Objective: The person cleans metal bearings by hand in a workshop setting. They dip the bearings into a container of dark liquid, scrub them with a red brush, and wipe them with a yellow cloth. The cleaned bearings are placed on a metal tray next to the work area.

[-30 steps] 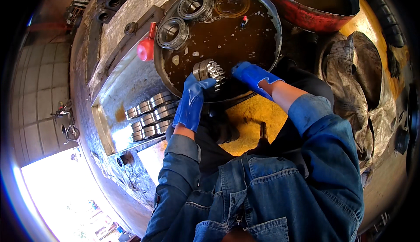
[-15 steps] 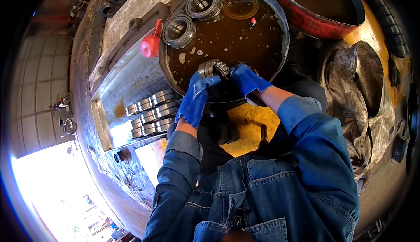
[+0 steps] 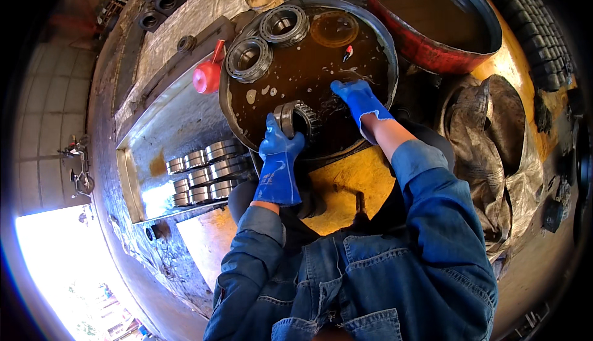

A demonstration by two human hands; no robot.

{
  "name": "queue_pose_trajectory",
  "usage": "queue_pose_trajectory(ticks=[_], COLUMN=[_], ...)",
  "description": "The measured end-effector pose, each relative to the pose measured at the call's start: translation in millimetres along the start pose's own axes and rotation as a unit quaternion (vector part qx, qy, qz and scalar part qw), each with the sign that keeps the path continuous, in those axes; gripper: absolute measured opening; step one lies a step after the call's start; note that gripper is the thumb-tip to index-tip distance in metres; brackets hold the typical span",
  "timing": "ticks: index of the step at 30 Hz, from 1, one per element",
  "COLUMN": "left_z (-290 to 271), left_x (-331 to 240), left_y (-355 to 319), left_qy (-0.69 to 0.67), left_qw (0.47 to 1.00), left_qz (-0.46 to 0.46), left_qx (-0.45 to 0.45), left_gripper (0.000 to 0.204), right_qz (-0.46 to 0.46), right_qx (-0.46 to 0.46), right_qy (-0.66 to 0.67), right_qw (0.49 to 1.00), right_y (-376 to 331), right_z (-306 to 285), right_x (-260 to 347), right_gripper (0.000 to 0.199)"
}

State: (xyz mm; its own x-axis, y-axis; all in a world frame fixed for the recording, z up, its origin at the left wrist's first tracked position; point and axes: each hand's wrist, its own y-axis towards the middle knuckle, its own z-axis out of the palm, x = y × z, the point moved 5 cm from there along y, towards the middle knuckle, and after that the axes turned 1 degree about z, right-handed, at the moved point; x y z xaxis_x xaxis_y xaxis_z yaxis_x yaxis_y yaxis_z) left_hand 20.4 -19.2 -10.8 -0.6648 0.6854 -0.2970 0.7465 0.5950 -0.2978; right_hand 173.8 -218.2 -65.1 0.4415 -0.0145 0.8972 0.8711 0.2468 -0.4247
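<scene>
My left hand point(image 3: 279, 149), in a blue rubber glove, grips a steel roller bearing point(image 3: 295, 120) at the near side of a round drum top point(image 3: 227, 111) filled with dark brown liquid. The bearing stands on edge with its rollers turned to the right. Apart from it, my right hand point(image 3: 358, 99), also gloved in blue, is low over the liquid toward the drum's right side. Its fingers look curled together; what they hold, if anything, is hidden. Two more roller bearings, one nearer point(image 3: 248, 59) and one farther point(image 3: 284, 25), lie at the drum's far left.
A yellowish ring point(image 3: 334, 29) and a small red-and-black item point(image 3: 348, 53) are in the liquid. Left of the drum, a metal tray point(image 3: 145, 132) holds rows of shiny bearing rings point(image 3: 209, 171) and a red funnel-like vessel point(image 3: 207, 77). A red drum point(image 3: 407, 45) stands far right, crumpled sheeting point(image 3: 475, 131) nearer.
My right hand has left the bearing and moved right and away over the liquid. The left hand still holds the bearing, now slightly lower in view. The whole view has shifted a little.
</scene>
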Motion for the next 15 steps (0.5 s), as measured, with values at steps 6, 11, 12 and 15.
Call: queue_pose_trajectory(ticks=[6,11,12,15], left_z=[9.7,7.6,10.8,18.8], left_x=[2.5,34.5,16.5,19.7], left_y=[15.4,5.5,10.6,13.6], left_qy=[-0.080,-0.097,-0.116,-0.112], left_qw=[0.996,0.995,0.993,0.994], left_qz=[0.006,-0.035,-0.001,0.001], left_qx=[0.027,-0.002,0.001,0.004], left_gripper=[0.103,0.100,0.097,0.097], right_qz=[0.021,0.055,0.004,-0.041], right_qx=[-0.045,0.040,-0.019,-0.057], right_qy=[-0.238,-0.343,-0.385,-0.415], right_qw=[0.970,0.937,0.923,0.907], right_y=[81.1,108.3,154.4,182.3], right_z=[-32.2,15.0,-18.2,-34.4], right_x=[9.4,13.0,-13.3,-44.5], right_gripper=[0.072,0.059,0.049,0.042])
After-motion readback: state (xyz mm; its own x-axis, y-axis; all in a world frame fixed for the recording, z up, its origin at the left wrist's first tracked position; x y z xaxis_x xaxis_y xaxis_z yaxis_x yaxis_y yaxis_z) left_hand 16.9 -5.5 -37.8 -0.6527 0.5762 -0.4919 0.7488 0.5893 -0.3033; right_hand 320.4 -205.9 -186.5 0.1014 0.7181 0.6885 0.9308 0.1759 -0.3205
